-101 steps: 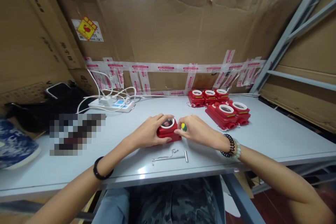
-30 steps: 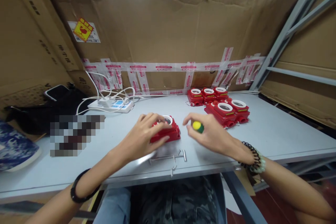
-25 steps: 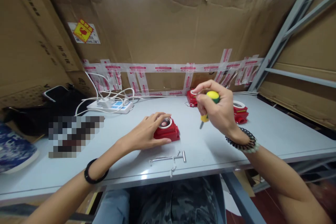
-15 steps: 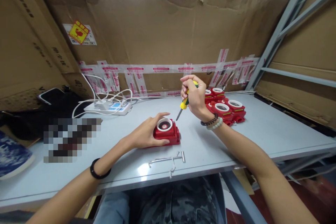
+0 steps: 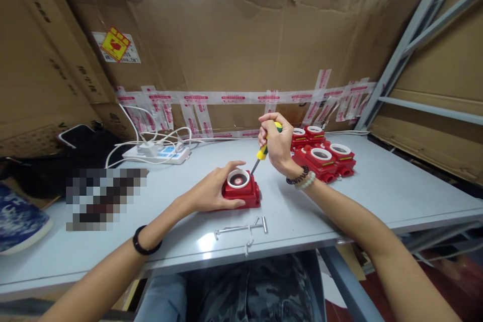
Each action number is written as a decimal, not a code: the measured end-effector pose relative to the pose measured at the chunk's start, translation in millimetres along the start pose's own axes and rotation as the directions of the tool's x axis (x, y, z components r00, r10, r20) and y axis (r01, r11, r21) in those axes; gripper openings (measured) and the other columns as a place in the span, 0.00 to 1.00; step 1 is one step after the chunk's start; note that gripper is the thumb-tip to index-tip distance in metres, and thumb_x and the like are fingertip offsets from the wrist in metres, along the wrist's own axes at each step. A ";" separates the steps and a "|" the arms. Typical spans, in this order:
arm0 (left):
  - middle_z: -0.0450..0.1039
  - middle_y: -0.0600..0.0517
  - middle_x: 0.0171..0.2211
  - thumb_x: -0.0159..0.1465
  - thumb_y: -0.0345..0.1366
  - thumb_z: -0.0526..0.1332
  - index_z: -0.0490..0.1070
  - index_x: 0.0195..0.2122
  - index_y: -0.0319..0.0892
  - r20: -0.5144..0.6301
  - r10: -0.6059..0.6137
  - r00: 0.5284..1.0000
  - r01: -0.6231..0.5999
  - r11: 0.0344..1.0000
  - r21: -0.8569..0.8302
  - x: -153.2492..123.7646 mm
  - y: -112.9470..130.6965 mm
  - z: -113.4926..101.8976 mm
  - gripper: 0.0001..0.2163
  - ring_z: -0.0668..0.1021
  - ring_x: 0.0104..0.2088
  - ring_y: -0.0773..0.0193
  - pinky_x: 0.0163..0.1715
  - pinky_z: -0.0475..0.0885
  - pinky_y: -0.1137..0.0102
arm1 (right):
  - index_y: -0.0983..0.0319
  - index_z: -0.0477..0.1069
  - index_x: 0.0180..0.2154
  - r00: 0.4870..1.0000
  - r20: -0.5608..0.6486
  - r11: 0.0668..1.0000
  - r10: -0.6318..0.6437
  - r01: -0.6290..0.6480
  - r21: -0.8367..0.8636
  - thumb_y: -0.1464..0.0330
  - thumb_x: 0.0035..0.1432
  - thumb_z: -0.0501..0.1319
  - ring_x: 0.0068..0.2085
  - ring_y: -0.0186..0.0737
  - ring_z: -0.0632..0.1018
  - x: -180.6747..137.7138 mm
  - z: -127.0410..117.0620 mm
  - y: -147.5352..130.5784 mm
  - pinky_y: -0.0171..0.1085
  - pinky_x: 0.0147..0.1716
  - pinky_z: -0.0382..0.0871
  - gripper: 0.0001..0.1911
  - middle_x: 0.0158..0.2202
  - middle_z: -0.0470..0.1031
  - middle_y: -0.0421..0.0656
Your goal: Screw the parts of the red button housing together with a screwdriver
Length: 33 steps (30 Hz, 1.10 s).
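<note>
A red box-shaped device with a white ring around a dark round face sits on the table near its front edge. My left hand grips it from the left, thumb along the near side and fingers at the far side. My right hand is wrapped around a yellow and green screwdriver. The screwdriver slants down, its tip at the device's far right corner, where the screw, if any, is too small to make out. In front of the device lies a small metal T-shaped tool with thin pieces beside it.
Several more red devices stand to the right, behind my right wrist. At the back left, a white power strip has tangled cables. A blue patterned cap and a black bag lie at the left. Cardboard walls the back.
My right hand has lowered the screwdriver slightly down and left, bringing its tip from just above the device onto its far right corner. My left hand keeps its grip on the device.
</note>
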<state>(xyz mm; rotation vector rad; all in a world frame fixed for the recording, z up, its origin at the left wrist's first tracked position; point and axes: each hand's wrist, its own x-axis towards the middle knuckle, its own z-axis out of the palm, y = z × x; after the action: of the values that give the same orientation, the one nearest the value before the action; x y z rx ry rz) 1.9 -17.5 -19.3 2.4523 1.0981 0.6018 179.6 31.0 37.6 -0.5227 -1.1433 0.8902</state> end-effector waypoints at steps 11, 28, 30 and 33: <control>0.69 0.45 0.51 0.53 0.49 0.66 0.49 0.62 0.47 -0.001 0.003 1.000 -0.003 1.000 0.003 0.2 0.7 -0.7 0.39 0.74 0.47 0.51 0.47 0.69 0.59 | 0.58 0.63 0.34 0.992 0.070 0.956 -0.102 0.117 -0.268 0.67 0.56 0.53 0.16 0.27 0.63 -6.5 2.8 0.5 0.28 0.17 0.58 0.03 0.18 0.59 0.30; 0.70 0.46 0.47 0.54 0.49 0.65 0.49 0.61 0.47 0.027 0.013 1.000 -0.014 0.999 0.046 0.4 -2.9 -1.2 0.37 0.74 0.45 0.51 0.44 0.69 0.60 | 0.63 0.62 0.44 0.552 0.666 0.207 0.502 0.671 -0.712 0.72 0.54 0.57 0.28 0.35 0.68 21.2 13.9 -77.5 0.33 0.26 0.56 0.13 0.32 0.71 0.42; 0.69 0.45 0.48 0.53 0.48 0.65 0.50 0.61 0.47 0.023 0.022 0.999 -0.023 0.998 0.056 0.5 -4.0 -0.7 0.37 0.74 0.45 0.51 0.45 0.68 0.60 | 0.64 0.64 0.41 0.602 0.627 0.092 0.494 0.682 -0.726 0.68 0.56 0.58 0.30 0.37 0.70 18.6 15.9 -79.5 0.34 0.26 0.56 0.11 0.31 0.70 0.44; 0.68 0.45 0.49 0.53 0.49 0.66 0.50 0.60 0.46 0.018 0.025 1.000 -0.026 0.998 0.057 1.0 -4.5 -0.6 0.37 0.73 0.46 0.50 0.45 0.68 0.59 | 0.65 0.66 0.34 0.697 0.589 -0.094 0.408 0.674 -0.733 0.62 0.61 0.54 0.31 0.41 0.71 17.1 20.1 -79.2 0.36 0.27 0.55 0.12 0.28 0.70 0.47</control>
<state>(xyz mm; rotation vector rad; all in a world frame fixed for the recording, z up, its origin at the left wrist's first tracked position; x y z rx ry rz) -0.5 -13.8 -20.8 2.5193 1.0934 0.5638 189.7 -1.2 113.9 -1.3299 -2.6153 -0.4428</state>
